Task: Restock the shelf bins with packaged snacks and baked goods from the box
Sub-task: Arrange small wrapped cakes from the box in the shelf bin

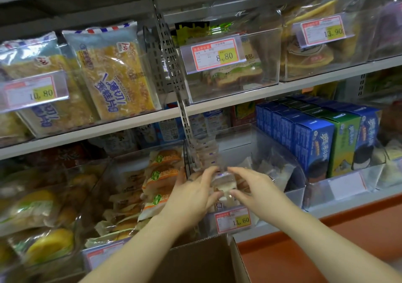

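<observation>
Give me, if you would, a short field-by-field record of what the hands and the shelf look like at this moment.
held item: clear-wrapped packet
grip: left hand and right hand each pinch one side of it
location: at the front of the clear bin, above the 11.60 price tag
source: open cardboard box, below the hands
left neighbour: buns with orange-and-green labels
right neighbour: blue and green boxes

Cardboard box (208,261) below clear bin (256,143)
</observation>
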`<state>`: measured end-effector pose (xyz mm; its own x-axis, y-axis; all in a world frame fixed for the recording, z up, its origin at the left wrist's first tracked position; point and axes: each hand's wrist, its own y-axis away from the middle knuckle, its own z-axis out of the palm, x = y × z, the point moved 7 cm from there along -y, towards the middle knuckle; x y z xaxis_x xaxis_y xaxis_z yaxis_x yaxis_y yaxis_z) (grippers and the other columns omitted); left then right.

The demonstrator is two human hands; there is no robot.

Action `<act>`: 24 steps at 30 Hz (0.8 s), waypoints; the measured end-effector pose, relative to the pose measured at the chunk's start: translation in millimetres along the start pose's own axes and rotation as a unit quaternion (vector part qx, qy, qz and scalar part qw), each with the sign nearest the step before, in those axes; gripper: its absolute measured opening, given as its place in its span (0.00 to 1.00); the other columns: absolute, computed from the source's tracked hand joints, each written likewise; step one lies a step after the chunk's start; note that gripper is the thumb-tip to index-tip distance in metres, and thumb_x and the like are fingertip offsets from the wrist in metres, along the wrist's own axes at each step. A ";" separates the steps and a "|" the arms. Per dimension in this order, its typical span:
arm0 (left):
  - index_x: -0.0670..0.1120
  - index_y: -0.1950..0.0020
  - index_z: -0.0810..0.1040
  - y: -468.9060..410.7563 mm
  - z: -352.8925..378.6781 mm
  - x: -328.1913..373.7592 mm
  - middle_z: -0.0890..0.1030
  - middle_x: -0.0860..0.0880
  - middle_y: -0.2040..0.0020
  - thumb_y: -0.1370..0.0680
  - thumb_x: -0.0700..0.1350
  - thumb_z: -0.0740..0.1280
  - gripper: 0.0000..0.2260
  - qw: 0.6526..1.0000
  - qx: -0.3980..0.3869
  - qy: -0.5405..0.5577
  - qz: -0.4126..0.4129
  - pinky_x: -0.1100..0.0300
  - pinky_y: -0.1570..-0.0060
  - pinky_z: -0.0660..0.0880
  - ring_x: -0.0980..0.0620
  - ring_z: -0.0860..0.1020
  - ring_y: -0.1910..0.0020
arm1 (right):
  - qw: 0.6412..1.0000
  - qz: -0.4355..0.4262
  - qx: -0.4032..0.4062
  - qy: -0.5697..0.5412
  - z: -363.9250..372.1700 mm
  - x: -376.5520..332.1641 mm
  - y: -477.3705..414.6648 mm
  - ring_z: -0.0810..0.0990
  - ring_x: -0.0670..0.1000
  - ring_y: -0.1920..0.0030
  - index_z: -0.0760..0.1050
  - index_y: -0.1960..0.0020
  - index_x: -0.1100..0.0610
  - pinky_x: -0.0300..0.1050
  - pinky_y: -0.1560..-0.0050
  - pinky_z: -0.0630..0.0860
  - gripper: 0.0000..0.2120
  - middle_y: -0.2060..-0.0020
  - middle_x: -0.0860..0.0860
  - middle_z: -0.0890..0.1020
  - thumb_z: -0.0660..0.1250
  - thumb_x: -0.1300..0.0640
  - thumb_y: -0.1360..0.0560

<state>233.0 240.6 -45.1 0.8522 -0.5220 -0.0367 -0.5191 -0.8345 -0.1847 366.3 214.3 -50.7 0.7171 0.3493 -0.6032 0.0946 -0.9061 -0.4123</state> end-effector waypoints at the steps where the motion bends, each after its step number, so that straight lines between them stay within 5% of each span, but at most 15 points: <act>1: 0.58 0.25 0.51 -0.3 1.0 -0.9 0.70 0.55 0.28 0.18 0.59 0.52 0.23 1.000 0.000 -0.008 -0.010 0.48 0.26 0.42 0.54 0.64 0.28 | 1.000 0.009 -0.010 -0.009 1.9 1.8 -1.3 0.76 0.44 0.41 0.66 0.29 0.46 0.44 0.39 0.74 0.25 0.40 0.44 0.77 0.68 0.53 0.24; 4: 0.59 0.26 0.57 1.9 2.6 -2.4 0.70 0.55 0.29 0.19 0.60 0.52 0.22 0.999 -0.026 0.022 -0.003 0.47 0.26 0.51 0.55 0.67 0.30 | 0.998 0.018 -0.050 -0.022 5.3 5.7 -4.5 0.78 0.43 0.48 0.67 0.34 0.44 0.42 0.44 0.76 0.22 0.48 0.43 0.79 0.69 0.54 0.25; 7: 0.57 0.30 0.69 2.4 -11.5 -11.7 0.75 0.55 0.34 0.19 0.60 0.49 0.20 0.976 -0.044 0.214 -0.020 0.57 0.35 0.68 0.60 0.72 0.39 | 0.995 0.022 -0.090 -0.026 5.3 11.1 -3.2 0.78 0.39 0.51 0.69 0.40 0.43 0.36 0.49 0.76 0.18 0.51 0.42 0.79 0.70 0.53 0.26; 10: 0.54 0.39 0.77 -18.3 -22.5 -35.5 0.80 0.53 0.43 0.17 0.55 0.53 0.16 0.978 -0.004 0.199 -0.069 0.52 0.36 0.69 0.56 0.76 0.45 | 0.993 0.035 -0.101 -0.040 5.2 13.4 0.0 0.78 0.37 0.52 0.68 0.40 0.43 0.34 0.50 0.76 0.19 0.51 0.41 0.79 0.70 0.53 0.26; 17: 0.56 0.46 0.80 -50.6 -11.5 -34.4 0.80 0.57 0.49 0.23 0.57 0.67 0.09 0.994 -0.094 0.034 -0.052 0.50 0.37 0.70 0.54 0.76 0.47 | 0.995 0.016 -0.090 -0.041 5.1 5.3 -1.7 0.75 0.40 0.42 0.66 0.34 0.42 0.42 0.41 0.75 0.22 0.40 0.40 0.75 0.68 0.49 0.25; 19: 0.57 0.54 0.79 -49.9 -16.9 -32.8 0.78 0.59 0.55 0.23 0.52 0.68 0.01 0.994 -0.052 0.089 -0.041 0.52 0.40 0.72 0.56 0.76 0.50 | 0.995 0.011 -0.092 -0.023 3.9 2.7 -3.1 0.75 0.42 0.43 0.67 0.35 0.43 0.42 0.41 0.75 0.20 0.41 0.40 0.75 0.68 0.50 0.25; 24: 0.55 0.56 0.77 -35.6 -33.0 -32.7 0.79 0.58 0.58 0.23 0.46 0.69 0.04 0.973 0.014 0.229 -0.006 0.65 0.54 0.74 0.61 0.77 0.57 | 0.997 -0.011 -0.073 0.026 11.9 -7.6 -4.1 0.73 0.38 0.52 0.70 0.39 0.43 0.35 0.50 0.71 0.17 0.50 0.37 0.73 0.69 0.49 0.26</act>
<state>221.4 281.6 -4.9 0.7357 -0.5415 0.4069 -0.5022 -0.8392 -0.2087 352.2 218.2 -52.6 0.7479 0.3597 -0.5579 0.2067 -0.9249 -0.3192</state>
